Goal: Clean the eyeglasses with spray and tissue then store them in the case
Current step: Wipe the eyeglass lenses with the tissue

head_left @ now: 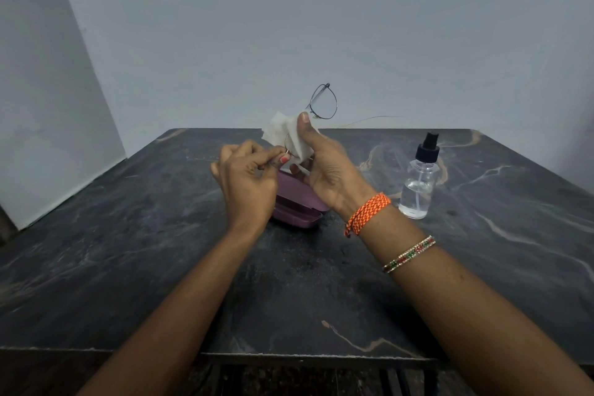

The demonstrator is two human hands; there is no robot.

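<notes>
Left hand point(247, 177) pinches the thin wire frame at the lower end of the eyeglasses point(323, 102), fingertips curled tight on it. Right hand point(324, 164) just beyond, thumb up, fingers wrapped round the tissue point(284, 130) and clamping it over one lens. The glasses are held in the air between both grips, tilted on end. The other lens sticks up bare above the right thumb.

Handling guess: glasses light, thin metal rim, likely bends easily; lens wet from spray would be slippery, so hold by the rim or bridge, not the lens face. Tissue soft, limp, tears when damp.

Under the hands, a purple case point(297, 206) on the dark marble table point(128, 235), mostly covered by both wrists; cannot tell for sure if it is open. Right of the grip, well apart, the spray bottle point(419, 185) stands upright, clear liquid low inside.

Hidden: wrapped lens, temples, right fingertips behind the tissue. A thin wire-like line near the wall behind the table, unclear.
</notes>
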